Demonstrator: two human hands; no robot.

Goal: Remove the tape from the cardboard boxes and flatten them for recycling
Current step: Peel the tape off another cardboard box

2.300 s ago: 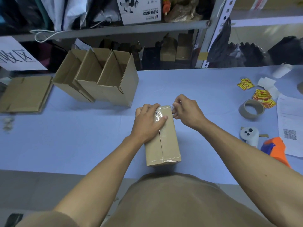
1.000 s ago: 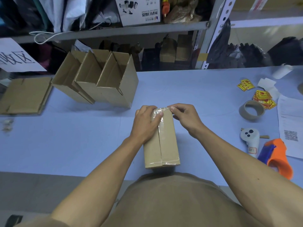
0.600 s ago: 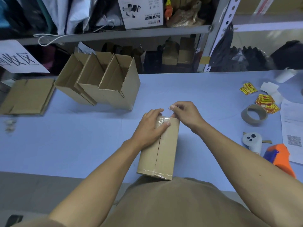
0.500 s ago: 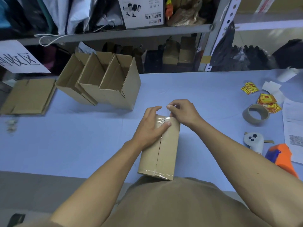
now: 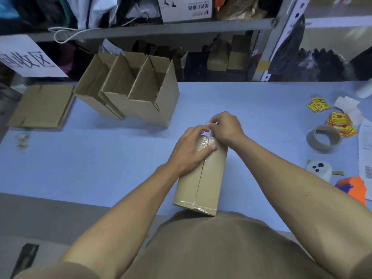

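Wide bare stretch of blue table [image 5: 90, 164] to the left of the sealed box [image 5: 201, 182], open for a hand. Behind it, blocked by three open cartons [image 5: 130, 93] standing in a leaning row, with flattened cardboard [image 5: 40, 105] further left. On the right side, crowded: tape roll [image 5: 324, 137], yellow stickers [image 5: 340, 123], white controller [image 5: 319, 171], orange tape dispenser [image 5: 356, 190], papers [image 5: 365, 150]. Far edge closed by shelving [image 5: 271, 49].

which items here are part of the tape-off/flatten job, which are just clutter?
Job: taped box, clear tape, left hand, right hand, open boxes, flat cardboard.
Clutter: tape roll, yellow stickers, orange dispenser, papers.
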